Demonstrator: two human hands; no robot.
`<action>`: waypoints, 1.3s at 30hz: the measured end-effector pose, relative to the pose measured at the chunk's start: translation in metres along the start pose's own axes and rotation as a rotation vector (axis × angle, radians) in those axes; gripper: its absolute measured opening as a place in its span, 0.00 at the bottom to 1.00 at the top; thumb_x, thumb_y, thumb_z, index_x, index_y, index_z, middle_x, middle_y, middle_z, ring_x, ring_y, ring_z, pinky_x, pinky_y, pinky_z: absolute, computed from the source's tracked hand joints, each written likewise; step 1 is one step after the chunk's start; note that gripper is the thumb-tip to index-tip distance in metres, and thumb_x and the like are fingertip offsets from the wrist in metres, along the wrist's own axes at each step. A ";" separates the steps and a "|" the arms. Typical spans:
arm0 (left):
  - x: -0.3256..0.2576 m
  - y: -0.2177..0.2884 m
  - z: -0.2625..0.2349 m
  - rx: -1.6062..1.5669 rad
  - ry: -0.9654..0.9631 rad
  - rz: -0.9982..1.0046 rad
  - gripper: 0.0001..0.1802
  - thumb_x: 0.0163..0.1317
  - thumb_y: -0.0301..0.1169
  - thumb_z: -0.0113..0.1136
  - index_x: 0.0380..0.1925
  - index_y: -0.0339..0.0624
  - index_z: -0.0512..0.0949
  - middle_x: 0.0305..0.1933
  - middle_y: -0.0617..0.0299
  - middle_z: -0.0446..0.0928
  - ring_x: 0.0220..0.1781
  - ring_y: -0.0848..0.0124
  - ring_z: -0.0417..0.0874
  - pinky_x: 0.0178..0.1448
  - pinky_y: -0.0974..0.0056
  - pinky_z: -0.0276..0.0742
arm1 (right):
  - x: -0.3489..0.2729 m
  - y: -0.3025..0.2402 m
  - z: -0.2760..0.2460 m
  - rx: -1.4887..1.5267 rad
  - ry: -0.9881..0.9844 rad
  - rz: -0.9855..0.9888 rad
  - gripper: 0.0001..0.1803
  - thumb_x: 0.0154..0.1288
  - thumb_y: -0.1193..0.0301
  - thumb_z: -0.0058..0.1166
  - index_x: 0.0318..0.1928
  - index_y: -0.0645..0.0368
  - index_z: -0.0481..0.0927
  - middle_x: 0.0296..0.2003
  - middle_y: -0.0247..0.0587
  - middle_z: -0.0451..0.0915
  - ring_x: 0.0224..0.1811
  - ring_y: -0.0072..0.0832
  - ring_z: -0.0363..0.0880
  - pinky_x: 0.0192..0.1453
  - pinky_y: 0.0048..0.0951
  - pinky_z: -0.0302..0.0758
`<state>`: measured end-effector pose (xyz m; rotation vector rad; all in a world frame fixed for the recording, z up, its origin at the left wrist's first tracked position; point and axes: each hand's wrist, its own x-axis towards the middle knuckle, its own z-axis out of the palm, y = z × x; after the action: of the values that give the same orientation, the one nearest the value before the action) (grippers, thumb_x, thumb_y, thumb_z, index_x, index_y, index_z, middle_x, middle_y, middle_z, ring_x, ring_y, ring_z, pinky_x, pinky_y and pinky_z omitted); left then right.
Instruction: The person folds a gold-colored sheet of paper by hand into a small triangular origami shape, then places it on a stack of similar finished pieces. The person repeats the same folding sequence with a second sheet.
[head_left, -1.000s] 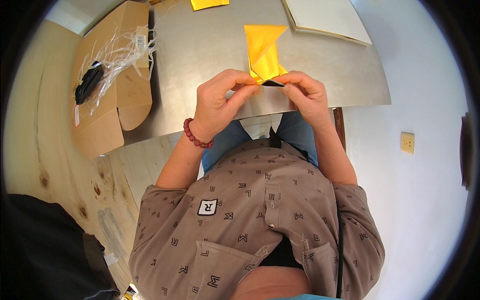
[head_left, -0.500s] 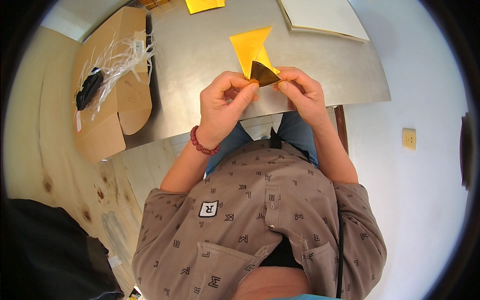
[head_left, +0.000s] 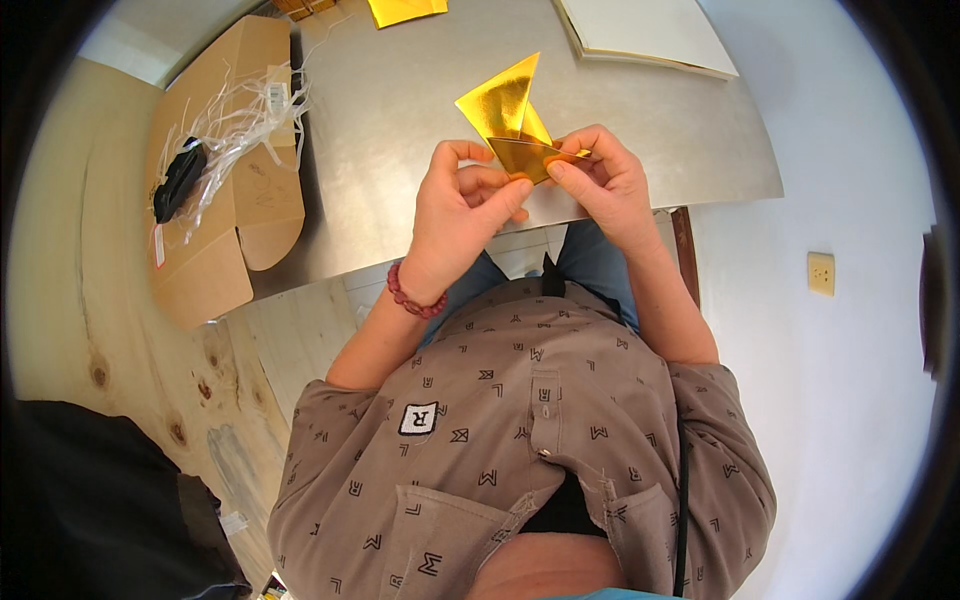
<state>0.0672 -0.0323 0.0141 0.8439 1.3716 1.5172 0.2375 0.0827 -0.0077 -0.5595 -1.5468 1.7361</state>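
Note:
A partly folded sheet of shiny gold paper (head_left: 497, 98) is held just above the near edge of the metal table. Its pointed flap stands up and away from me, while a darker folded triangle lies nearest to me. My left hand (head_left: 472, 190) has its thumb and fingers closed on the near left corner of the fold. On the other side, my right hand (head_left: 603, 185) pinches the right part of the triangle between thumb and forefinger. The fingertips behind the paper are partly hidden.
On the left of the metal table (head_left: 390, 110) lies an opened cardboard box (head_left: 265, 190) with clear plastic strips (head_left: 235, 130) and a black object (head_left: 180, 180). Another gold sheet (head_left: 408, 10) lies at the far edge. White boards or paper (head_left: 650, 35) are stacked at far right.
The gold paper has turned and tilted, so the near triangle now spreads wider and catches more light. My left hand has shifted slightly right and my right thumb inward.

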 end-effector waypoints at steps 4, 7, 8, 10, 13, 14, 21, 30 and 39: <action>0.016 0.005 -0.017 0.091 -0.052 0.013 0.15 0.70 0.30 0.71 0.50 0.35 0.79 0.43 0.57 0.87 0.35 0.76 0.89 0.32 0.74 0.82 | 0.000 -0.005 -0.001 -0.052 -0.031 0.067 0.10 0.71 0.77 0.66 0.48 0.60 0.79 0.43 0.31 0.82 0.42 0.14 0.81 0.46 0.19 0.77; 0.021 0.004 -0.023 -0.020 -0.124 0.002 0.13 0.73 0.30 0.68 0.51 0.34 0.79 0.44 0.57 0.87 0.36 0.73 0.91 0.31 0.73 0.82 | 0.000 -0.009 0.001 -0.063 -0.011 0.106 0.11 0.71 0.77 0.65 0.51 0.61 0.79 0.43 0.32 0.83 0.43 0.15 0.81 0.47 0.19 0.78; 0.021 0.003 -0.023 -0.081 -0.142 0.006 0.12 0.74 0.30 0.67 0.51 0.34 0.79 0.44 0.57 0.87 0.37 0.72 0.91 0.30 0.73 0.82 | 0.000 -0.010 0.002 -0.065 0.006 0.121 0.12 0.72 0.77 0.65 0.52 0.61 0.79 0.44 0.32 0.83 0.44 0.15 0.82 0.48 0.20 0.78; 0.019 0.000 -0.018 -0.140 -0.100 0.018 0.11 0.75 0.29 0.65 0.51 0.34 0.79 0.45 0.56 0.88 0.38 0.69 0.92 0.32 0.72 0.84 | 0.000 -0.010 0.006 -0.007 0.045 0.067 0.13 0.73 0.76 0.64 0.55 0.62 0.80 0.45 0.33 0.84 0.46 0.16 0.82 0.51 0.21 0.79; 0.013 -0.003 -0.012 -0.211 -0.076 0.014 0.12 0.76 0.30 0.64 0.51 0.32 0.79 0.47 0.53 0.88 0.41 0.66 0.93 0.35 0.70 0.88 | 0.002 -0.007 0.008 0.074 0.052 0.045 0.14 0.75 0.75 0.63 0.58 0.63 0.81 0.47 0.34 0.85 0.49 0.18 0.82 0.55 0.23 0.79; 0.012 -0.004 -0.011 -0.256 -0.086 0.033 0.12 0.76 0.30 0.64 0.51 0.31 0.79 0.48 0.52 0.88 0.42 0.65 0.93 0.36 0.69 0.89 | 0.002 -0.006 0.008 0.101 0.045 0.048 0.15 0.76 0.74 0.62 0.58 0.63 0.81 0.47 0.34 0.86 0.50 0.18 0.82 0.56 0.24 0.80; 0.015 -0.003 -0.015 -0.240 -0.112 -0.062 0.14 0.79 0.33 0.61 0.53 0.32 0.79 0.49 0.51 0.88 0.44 0.63 0.94 0.40 0.67 0.91 | 0.003 0.002 0.005 0.123 0.031 0.018 0.11 0.77 0.74 0.61 0.55 0.63 0.82 0.45 0.32 0.86 0.48 0.17 0.82 0.54 0.23 0.81; 0.023 -0.001 -0.016 -0.223 -0.118 -0.084 0.15 0.80 0.35 0.59 0.55 0.33 0.79 0.49 0.51 0.87 0.43 0.62 0.94 0.42 0.67 0.92 | 0.005 0.005 0.006 0.131 0.060 -0.010 0.08 0.77 0.75 0.62 0.52 0.63 0.82 0.42 0.31 0.85 0.45 0.15 0.82 0.51 0.21 0.81; 0.026 -0.003 -0.017 -0.226 -0.125 -0.068 0.14 0.81 0.32 0.57 0.55 0.32 0.79 0.49 0.50 0.87 0.43 0.62 0.94 0.42 0.67 0.92 | 0.006 0.003 0.004 0.132 0.056 0.024 0.07 0.77 0.75 0.61 0.51 0.63 0.82 0.42 0.31 0.85 0.45 0.15 0.80 0.53 0.22 0.78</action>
<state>0.0421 -0.0145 0.0069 0.7297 1.1038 1.5079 0.2298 0.0848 -0.0091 -0.5578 -1.3809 1.8101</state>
